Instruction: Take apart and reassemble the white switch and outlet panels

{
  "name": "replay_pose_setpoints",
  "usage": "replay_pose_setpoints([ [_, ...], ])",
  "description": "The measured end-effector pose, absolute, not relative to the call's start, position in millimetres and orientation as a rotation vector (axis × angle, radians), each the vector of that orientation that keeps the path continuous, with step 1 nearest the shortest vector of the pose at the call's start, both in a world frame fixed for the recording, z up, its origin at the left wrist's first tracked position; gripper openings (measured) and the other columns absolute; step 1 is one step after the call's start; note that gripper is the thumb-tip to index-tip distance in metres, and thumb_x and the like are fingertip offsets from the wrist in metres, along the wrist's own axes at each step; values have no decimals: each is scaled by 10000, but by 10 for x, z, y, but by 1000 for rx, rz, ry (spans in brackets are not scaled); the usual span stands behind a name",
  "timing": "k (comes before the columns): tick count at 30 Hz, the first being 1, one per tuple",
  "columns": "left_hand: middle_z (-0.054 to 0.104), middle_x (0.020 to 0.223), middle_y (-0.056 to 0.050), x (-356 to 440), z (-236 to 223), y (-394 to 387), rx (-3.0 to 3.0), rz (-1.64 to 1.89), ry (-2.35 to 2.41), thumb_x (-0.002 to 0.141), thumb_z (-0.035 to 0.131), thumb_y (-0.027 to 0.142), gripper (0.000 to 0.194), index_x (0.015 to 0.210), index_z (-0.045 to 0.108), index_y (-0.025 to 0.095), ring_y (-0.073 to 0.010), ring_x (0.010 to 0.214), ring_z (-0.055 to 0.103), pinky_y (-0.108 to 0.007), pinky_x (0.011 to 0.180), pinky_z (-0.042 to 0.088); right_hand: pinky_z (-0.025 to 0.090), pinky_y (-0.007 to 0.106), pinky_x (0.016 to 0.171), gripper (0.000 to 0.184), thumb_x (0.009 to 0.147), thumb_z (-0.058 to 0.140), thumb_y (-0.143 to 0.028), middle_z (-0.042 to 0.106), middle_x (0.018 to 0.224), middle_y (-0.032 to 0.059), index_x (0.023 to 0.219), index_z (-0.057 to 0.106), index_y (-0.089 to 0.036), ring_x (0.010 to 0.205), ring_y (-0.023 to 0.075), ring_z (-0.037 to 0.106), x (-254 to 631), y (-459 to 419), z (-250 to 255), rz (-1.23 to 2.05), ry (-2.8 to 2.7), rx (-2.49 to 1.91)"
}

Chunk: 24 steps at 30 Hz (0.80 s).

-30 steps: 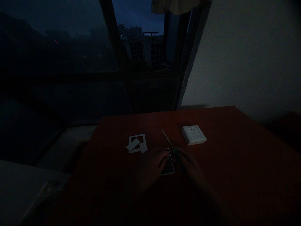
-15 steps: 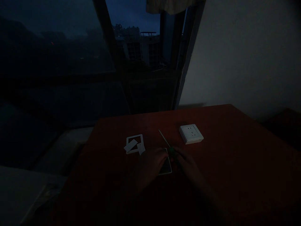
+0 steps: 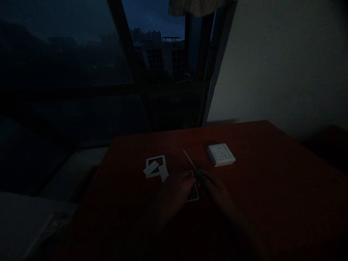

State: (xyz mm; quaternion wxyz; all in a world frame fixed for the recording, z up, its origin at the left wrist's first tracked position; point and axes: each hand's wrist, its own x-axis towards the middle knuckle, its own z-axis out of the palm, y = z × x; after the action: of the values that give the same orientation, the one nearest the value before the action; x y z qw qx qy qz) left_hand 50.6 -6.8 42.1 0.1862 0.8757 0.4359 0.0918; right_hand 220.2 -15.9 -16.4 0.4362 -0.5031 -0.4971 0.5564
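Observation:
In the dim light my right hand (image 3: pixel 219 190) is closed around the green handle of a screwdriver (image 3: pixel 190 160), whose thin shaft points away and to the left. My left hand (image 3: pixel 178 188) lies over a dark panel with a thin white rim (image 3: pixel 193 195), covering much of it. Its fingers are curled and close to the screwdriver handle; what they pinch, if anything, is hidden. Beyond the left hand lies a white square frame (image 3: pixel 155 158) with two small white plates (image 3: pixel 151 168) on it. A white wall socket box (image 3: pixel 221 154) sits beyond my right hand.
The reddish-brown table (image 3: pixel 258 156) fills the lower view, its far edge close to the dark window (image 3: pixel 174 108) and the pale wall (image 3: pixel 277 65). A curtain hem (image 3: pixel 198 7) hangs at the top. A pale ledge (image 3: pixel 89 159) runs beyond the table's left side.
My left hand has shifted slightly right, its fingers now nearer the screwdriver handle and covering more of the panel. The screwdriver and the other pieces look the same.

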Motion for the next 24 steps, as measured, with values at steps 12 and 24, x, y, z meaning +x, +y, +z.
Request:
replay_pose_setpoints([
  [12, 624, 1021, -32, 511, 416, -91, 2400, 290, 1251, 918, 494, 155, 189, 1037, 622, 228, -177, 930, 603, -283, 814, 478, 461, 262, 625, 335, 849, 516, -455, 646, 825, 29, 1041, 648, -213, 747, 176, 592, 2207, -164, -156, 1372, -1260, -1241],
  [24, 424, 1384, -80, 72, 91, -340, 2102, 714, 1536, 775, 697, 292, 596, 1312, 443, 248, -272, 1258, 432, -435, 1036, 398, 494, 321, 767, 413, 787, 608, -300, 651, 1094, 37, 1194, 542, -268, 920, 203, 623, 2321, -242, -140, 1413, -1158, -1298],
])
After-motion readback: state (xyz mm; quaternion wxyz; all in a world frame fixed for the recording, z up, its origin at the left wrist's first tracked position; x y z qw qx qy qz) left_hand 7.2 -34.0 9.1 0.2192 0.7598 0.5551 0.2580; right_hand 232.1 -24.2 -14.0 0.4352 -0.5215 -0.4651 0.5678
